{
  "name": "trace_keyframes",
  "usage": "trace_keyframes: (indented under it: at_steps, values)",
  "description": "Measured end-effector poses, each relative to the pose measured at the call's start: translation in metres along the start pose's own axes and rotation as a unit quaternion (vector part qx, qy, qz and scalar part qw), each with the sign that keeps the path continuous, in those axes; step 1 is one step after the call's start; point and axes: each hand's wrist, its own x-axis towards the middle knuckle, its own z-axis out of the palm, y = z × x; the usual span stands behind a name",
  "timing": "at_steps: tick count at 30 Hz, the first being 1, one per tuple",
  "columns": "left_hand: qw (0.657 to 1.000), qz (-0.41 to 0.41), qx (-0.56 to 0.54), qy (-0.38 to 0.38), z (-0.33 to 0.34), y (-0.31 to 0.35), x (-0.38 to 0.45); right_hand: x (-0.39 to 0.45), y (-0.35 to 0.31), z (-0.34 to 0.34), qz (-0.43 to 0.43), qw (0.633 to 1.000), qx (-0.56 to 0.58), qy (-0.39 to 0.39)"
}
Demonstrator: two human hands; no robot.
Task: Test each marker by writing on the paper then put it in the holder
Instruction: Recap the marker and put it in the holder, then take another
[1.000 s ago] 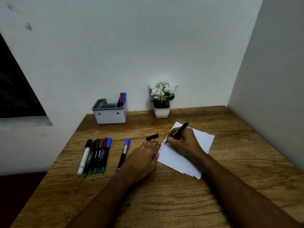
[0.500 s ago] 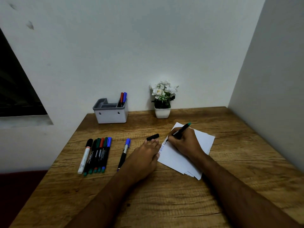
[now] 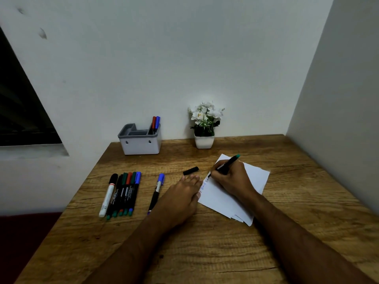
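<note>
A wooden counter (image 3: pixel 205 253) was set in a corner between two pale walls. A gray holder (image 3: pixel 140 143) stood at the back of it, near the wall, with a small pot of white flowers (image 3: pixel 205 125) to its right. Two markers, one red (image 3: pixel 153 124) and one blue (image 3: pixel 157 123), were already stood up in the holder's right end.

A sheet of white paper (image 3: pixel 257 177) lay on the counter at the right. The right hand (image 3: pixel 231 179) was closed around a black marker with a green end (image 3: pixel 227 165), and its tip was pressed to the paper's left edge. The left hand (image 3: pixel 182 193) was laid flat and open on the counter, its fingertips touching the paper's edge to hold it down. A loose black cap (image 3: pixel 191 170) lay just past those fingers.

Small blue and dark letters could be seen beside the tip. Compared with a second before, very little had moved: the tip had been slid a bit along the line and the writing looked slightly longer. The hands were kept in the same places. So this marker was probably still being tested and was not yet ready for the holder.

A blue-capped marker (image 3: pixel 156 191) lay alone in the middle, and a row of six more (image 3: pixel 123 193) waited at the left, untouched as before.
</note>
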Motion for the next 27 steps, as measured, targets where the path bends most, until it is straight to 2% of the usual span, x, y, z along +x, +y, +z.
trace_keyframes:
  at_steps: [7, 13, 19, 24, 27]
  values:
    - [1.0, -0.005, -0.019, 0.014, 0.001, -0.002, 0.0, 0.0, 0.001, -0.003, 0.021, 0.998, 0.045, 0.029]
    - [0.997, -0.023, -0.054, 0.058, -0.003, -0.002, 0.001, -0.001, -0.004, -0.009, 0.019, 0.991, 0.111, 0.067]
    - [0.993, -0.03, -0.029, 0.112, -0.017, 0.0, 0.03, 0.001, -0.013, -0.013, -0.002, 0.985, 0.151, 0.088]
    - [0.993, -0.076, 0.02, 0.086, -0.016, -0.004, 0.061, 0.002, -0.008, -0.013, -0.006, 0.984, 0.156, 0.088]
    - [0.994, -0.071, 0.058, 0.052, -0.011, -0.005, 0.068, 0.003, -0.002, -0.013, -0.01, 0.984, 0.159, 0.084]
